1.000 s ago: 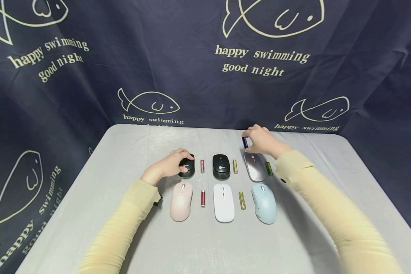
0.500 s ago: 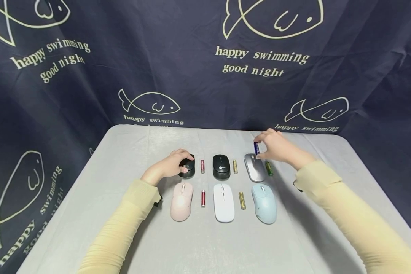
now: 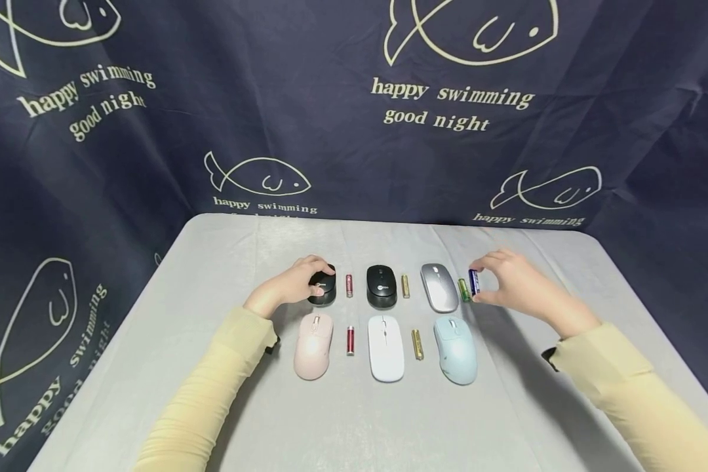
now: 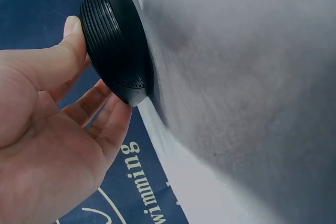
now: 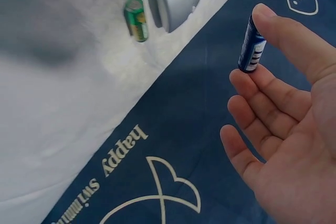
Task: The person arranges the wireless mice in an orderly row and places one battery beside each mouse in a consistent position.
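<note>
My right hand (image 3: 516,283) pinches a blue battery (image 3: 474,282) by its ends between thumb and fingertips. In the right wrist view that battery (image 5: 252,45) stands clear of the cloth, the other fingers loosely curled below it. Just left of it in the head view lies a green battery (image 3: 463,290), beside a grey mouse (image 3: 439,287). At the far left of the back row, my left hand (image 3: 292,282) grips a black mouse (image 3: 324,292). The left wrist view has the thumb against this mouse's (image 4: 115,40) ribbed side and the fingers at its end.
A second black mouse (image 3: 381,286) stands mid-row between a red battery (image 3: 349,286) and a gold one. In front are a pink mouse (image 3: 313,346), a white mouse (image 3: 386,349) and a light blue mouse (image 3: 455,351), with a red (image 3: 351,341) and a gold battery (image 3: 417,345) between them.
My right hand has carried the blue battery from behind the grey mouse rightward and nearer, to the right of the green battery. The left hand stays on the black mouse.
</note>
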`<control>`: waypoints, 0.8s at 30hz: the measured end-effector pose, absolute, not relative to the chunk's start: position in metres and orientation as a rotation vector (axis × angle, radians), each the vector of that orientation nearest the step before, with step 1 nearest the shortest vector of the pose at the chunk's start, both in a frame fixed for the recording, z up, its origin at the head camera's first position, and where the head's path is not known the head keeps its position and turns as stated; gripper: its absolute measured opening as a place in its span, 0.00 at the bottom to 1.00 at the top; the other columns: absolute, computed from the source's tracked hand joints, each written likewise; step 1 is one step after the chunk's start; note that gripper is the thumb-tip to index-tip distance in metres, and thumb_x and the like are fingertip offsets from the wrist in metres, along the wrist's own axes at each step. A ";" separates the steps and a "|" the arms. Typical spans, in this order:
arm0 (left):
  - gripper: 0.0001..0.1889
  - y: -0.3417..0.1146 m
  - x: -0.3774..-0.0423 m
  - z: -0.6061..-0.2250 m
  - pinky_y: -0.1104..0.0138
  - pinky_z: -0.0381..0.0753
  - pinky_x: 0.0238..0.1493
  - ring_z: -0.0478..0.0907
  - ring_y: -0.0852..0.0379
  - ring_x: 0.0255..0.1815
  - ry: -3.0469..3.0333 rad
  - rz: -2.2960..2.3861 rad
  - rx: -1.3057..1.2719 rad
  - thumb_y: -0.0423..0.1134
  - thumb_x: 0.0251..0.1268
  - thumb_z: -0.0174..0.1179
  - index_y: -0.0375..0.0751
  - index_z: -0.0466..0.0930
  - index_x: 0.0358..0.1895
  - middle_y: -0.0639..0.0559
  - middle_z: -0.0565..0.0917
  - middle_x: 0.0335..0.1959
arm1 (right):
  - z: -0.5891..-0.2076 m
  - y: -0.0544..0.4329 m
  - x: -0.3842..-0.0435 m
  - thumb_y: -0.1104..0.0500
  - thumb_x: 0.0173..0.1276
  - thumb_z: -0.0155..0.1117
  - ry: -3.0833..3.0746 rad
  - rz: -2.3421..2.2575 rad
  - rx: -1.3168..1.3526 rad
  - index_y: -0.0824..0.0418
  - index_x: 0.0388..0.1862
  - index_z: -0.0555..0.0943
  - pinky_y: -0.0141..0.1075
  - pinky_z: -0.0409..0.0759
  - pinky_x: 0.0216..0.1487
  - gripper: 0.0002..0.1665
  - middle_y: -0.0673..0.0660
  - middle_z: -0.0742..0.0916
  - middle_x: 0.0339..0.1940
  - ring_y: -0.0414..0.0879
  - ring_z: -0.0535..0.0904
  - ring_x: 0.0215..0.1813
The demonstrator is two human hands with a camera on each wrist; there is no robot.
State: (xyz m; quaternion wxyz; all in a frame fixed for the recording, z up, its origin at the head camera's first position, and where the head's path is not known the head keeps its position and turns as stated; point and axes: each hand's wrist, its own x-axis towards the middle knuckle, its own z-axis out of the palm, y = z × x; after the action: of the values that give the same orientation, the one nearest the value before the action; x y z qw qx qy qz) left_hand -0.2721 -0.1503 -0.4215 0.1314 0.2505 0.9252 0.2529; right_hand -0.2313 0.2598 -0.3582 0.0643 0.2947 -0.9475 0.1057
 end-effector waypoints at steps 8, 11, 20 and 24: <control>0.23 -0.150 -0.272 -0.422 0.50 0.59 0.68 0.59 0.41 0.68 2.686 0.724 0.715 0.33 0.61 0.61 0.40 0.73 0.61 0.41 0.66 0.66 | -0.369 0.275 -0.204 0.58 0.40 0.80 -2.815 0.364 0.877 0.69 0.44 0.81 0.54 0.73 0.52 0.30 0.63 0.84 0.41 0.59 0.76 0.48; 0.22 -0.150 -0.271 -0.421 0.50 0.59 0.68 0.60 0.41 0.67 2.688 0.732 0.715 0.33 0.61 0.61 0.40 0.73 0.60 0.41 0.66 0.66 | -0.374 0.277 -0.197 0.58 0.40 0.80 -2.809 0.377 0.873 0.68 0.43 0.81 0.54 0.74 0.51 0.30 0.62 0.84 0.41 0.59 0.76 0.48; 0.23 -0.150 -0.266 -0.421 0.51 0.61 0.67 0.60 0.41 0.67 2.704 0.723 0.719 0.33 0.63 0.60 0.40 0.72 0.62 0.40 0.66 0.66 | -0.398 0.282 -0.180 0.59 0.37 0.80 -2.766 0.380 0.915 0.67 0.42 0.82 0.53 0.75 0.48 0.30 0.61 0.85 0.40 0.59 0.78 0.45; 0.23 -0.148 -0.265 -0.420 0.50 0.61 0.67 0.60 0.40 0.67 2.702 0.718 0.723 0.33 0.63 0.59 0.39 0.71 0.62 0.40 0.66 0.66 | -0.407 0.283 -0.173 0.60 0.37 0.79 -2.780 0.393 0.916 0.67 0.42 0.82 0.52 0.76 0.48 0.29 0.60 0.85 0.39 0.57 0.78 0.45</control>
State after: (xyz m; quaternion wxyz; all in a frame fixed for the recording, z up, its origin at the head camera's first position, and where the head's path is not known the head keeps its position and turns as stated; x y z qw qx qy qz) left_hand -0.2653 -0.1481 -0.4196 0.1266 0.2484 0.9281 0.2467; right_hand -0.1729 0.2827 -0.4070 0.0940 0.3086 -0.9372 0.1325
